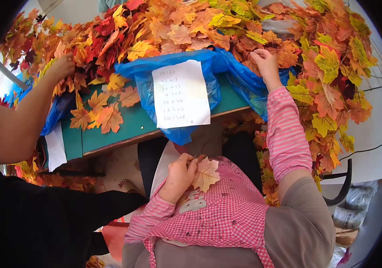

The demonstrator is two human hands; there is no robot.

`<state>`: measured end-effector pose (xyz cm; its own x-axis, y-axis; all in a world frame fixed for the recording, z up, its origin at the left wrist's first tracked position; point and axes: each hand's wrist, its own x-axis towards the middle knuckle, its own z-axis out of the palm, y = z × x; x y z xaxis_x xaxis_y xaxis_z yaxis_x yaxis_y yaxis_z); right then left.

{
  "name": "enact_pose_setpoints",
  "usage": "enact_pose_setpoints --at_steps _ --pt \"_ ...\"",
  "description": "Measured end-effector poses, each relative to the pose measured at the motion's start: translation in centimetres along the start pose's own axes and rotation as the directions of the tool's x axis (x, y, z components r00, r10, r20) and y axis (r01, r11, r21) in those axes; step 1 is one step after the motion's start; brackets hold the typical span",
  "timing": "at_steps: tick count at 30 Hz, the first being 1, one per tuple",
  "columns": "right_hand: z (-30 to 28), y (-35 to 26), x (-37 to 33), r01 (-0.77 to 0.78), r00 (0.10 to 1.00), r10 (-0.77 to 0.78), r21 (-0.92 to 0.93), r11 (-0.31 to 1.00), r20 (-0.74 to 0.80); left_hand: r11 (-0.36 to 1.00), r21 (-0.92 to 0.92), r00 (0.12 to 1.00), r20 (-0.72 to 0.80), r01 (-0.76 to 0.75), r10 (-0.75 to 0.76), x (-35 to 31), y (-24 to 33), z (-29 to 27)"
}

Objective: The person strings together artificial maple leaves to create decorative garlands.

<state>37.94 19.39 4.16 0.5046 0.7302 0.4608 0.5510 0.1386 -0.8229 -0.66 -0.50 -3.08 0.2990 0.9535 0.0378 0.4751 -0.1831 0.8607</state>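
Note:
My left hand (pixel 179 178) is closed over my lap, pinching a pale peach artificial maple leaf (pixel 207 174) near its stem. The leaf lies against a pink checked apron (pixel 231 210). Reaching forward, my right hand (pixel 266 66) has its fingers pinched together at the edge of a heaped pile of artificial maple leaves (pixel 182 33) in orange, red and yellow. What those fingertips hold, if anything, is too small to make out. Between my hands, on the table's near edge, a white sheet with handwriting (pixel 181 94) rests over blue plastic (pixel 144 73).
A co-worker's arm (pixel 14 120) reaches into the leaves at the left. The green table (pixel 142 123) carries a few loose orange leaves (pixel 106 111). More leaves hang down at the right, beside a black curved bar (pixel 345 187) and clear plastic-wrapped packages (pixel 349 216).

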Motion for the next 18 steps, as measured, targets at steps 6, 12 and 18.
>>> enact_pose_setpoints --at_steps 6,12,18 --pt "-0.9 -0.2 0.0 0.093 0.996 -0.093 0.000 0.996 -0.001 0.993 -0.090 0.994 0.083 0.076 -0.069 -0.1 1.4 -0.5" --pt "-2.2 -7.0 -3.1 0.327 0.944 -0.307 0.223 0.918 -0.118 0.984 0.083 0.981 0.126 -0.160 0.148 -0.8 1.2 -1.3" --pt "-2.6 -12.1 -12.3 0.052 0.883 -0.258 0.464 0.884 0.392 0.931 0.360 0.995 0.100 -0.065 0.031 -1.0 2.0 -1.1"
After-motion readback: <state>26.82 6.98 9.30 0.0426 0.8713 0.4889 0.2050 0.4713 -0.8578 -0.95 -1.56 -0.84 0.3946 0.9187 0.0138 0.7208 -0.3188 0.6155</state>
